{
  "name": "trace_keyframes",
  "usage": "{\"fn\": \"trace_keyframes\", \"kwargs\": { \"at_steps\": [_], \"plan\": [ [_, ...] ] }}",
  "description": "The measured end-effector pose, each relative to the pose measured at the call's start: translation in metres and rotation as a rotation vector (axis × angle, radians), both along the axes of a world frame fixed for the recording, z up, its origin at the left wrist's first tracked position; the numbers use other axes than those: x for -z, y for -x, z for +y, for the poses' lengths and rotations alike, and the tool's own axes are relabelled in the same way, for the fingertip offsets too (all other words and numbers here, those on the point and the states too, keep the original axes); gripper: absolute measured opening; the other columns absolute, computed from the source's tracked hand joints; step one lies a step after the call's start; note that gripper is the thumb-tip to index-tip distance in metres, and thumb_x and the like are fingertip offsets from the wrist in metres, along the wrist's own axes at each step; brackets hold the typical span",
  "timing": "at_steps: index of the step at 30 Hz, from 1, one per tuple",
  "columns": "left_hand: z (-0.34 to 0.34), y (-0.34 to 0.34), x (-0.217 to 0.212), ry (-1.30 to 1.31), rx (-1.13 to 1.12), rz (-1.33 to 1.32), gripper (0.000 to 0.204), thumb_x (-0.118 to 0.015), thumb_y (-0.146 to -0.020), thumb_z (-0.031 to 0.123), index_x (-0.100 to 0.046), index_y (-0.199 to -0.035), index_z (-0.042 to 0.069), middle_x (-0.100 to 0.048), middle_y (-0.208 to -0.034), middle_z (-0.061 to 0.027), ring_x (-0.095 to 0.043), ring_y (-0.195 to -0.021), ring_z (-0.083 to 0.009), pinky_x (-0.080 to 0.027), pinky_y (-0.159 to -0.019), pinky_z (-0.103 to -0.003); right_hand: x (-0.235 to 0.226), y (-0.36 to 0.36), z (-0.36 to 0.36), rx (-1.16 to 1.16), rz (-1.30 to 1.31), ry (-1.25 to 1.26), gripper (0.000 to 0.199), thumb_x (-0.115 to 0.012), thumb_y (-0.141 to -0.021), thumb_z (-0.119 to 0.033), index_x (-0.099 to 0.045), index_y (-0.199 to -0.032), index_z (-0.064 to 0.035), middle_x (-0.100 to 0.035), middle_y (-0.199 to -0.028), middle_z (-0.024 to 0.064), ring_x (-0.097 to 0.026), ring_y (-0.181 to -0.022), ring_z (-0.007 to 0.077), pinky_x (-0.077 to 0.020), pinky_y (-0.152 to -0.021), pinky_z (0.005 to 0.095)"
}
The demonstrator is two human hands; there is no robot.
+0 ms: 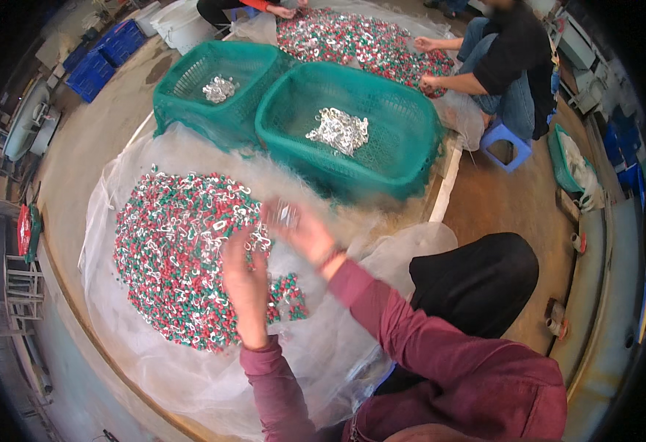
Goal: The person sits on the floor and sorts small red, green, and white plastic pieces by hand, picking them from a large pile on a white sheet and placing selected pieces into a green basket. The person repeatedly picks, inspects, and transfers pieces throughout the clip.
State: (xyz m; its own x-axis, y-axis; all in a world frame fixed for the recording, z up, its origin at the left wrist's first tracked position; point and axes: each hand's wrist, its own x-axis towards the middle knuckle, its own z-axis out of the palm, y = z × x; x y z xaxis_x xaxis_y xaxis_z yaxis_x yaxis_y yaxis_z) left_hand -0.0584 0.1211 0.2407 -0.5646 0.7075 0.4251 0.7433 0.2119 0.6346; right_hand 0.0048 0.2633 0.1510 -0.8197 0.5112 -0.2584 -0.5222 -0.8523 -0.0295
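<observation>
A broad pile of red and green pellets (168,258), mixed with silver S-shaped metal hooks (227,193), lies spread on a sheet of white mesh (323,368). My right hand (310,234) is over the pile's right edge, cupping a few silver hooks (286,216) in its fingers. Close beside it, my left hand (246,276) is above the pellets; motion smears its fingers, so what they hold is unclear. Beyond my hands stands a green basket (415,173) with a heap of silver hooks (340,130) inside.
A second green basket (172,103) at the left holds a smaller heap. Farther back, a person in black (514,51) sits on a blue stool (506,147) by another pellet pile (345,40); another person's hand (282,12) reaches in. Blue crates (120,43) and white buckets (179,26) stand far left.
</observation>
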Motion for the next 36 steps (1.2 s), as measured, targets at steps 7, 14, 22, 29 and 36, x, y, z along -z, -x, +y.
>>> {"fn": "trace_keyframes", "kwargs": {
  "at_steps": [7,14,22,29,36],
  "plan": [
    [-0.064,0.039,0.093,0.376,-0.296,-0.388,0.033,-0.061,-0.084,0.009,-0.06,-0.117,0.006,-0.067,-0.088,-0.0096,-0.064,-0.08,-0.0174,-0.05,-0.073,-0.031,-0.034,-0.039,0.083,0.311,-0.08,0.237,0.063,-0.043,-0.095,-0.036,-0.013,-0.145,-0.0106,-0.024,-0.144,0.0221,-0.027,-0.131,0.0464,-0.0265,-0.104,0.0646],
    [-0.125,0.046,0.189,0.473,-0.428,-0.242,0.027,-0.066,-0.07,0.002,-0.067,-0.097,0.006,-0.066,-0.091,-0.0169,-0.063,-0.084,-0.035,-0.05,-0.075,-0.042,0.032,0.017,-0.028,-0.552,-0.606,-1.018,0.044,-0.053,-0.086,-0.015,-0.047,-0.129,-0.0074,-0.059,-0.112,0.0181,-0.059,-0.099,0.0315,-0.0476,-0.086,0.0413],
    [-0.106,0.037,0.207,0.544,-0.203,0.058,0.029,-0.068,-0.07,0.004,-0.062,-0.098,0.01,-0.052,-0.098,-0.0114,-0.051,-0.099,-0.0316,-0.048,-0.079,-0.039,0.093,0.059,-0.069,-0.744,-0.931,-2.236,0.052,-0.062,-0.075,-0.006,-0.048,-0.125,-0.0071,-0.056,-0.11,0.0234,-0.055,-0.101,0.0371,-0.0462,-0.088,0.0434],
    [-0.132,0.064,0.197,0.218,-0.314,-0.267,0.016,-0.064,-0.082,0.01,-0.068,-0.097,0.008,-0.066,-0.085,-0.0102,-0.065,-0.073,-0.0237,-0.052,-0.067,-0.033,0.136,0.064,-0.105,-0.548,-0.66,-2.449,0.027,-0.062,-0.074,-0.004,-0.058,-0.101,-0.0014,-0.063,-0.097,0.0186,-0.06,-0.093,0.0342,-0.0486,-0.08,0.0414],
    [-0.176,0.069,0.158,-0.592,-0.169,-1.519,0.02,-0.056,-0.093,0.02,-0.059,-0.102,0.002,-0.057,-0.085,-0.0026,-0.057,-0.071,-0.0114,-0.053,-0.068,-0.025,0.108,0.04,-0.081,-0.924,-0.808,-1.488,0.016,-0.061,-0.084,-0.016,-0.068,-0.095,-0.0067,-0.065,-0.073,0.0047,-0.061,-0.066,0.0113,-0.0491,-0.056,0.0291]
  ]
}}
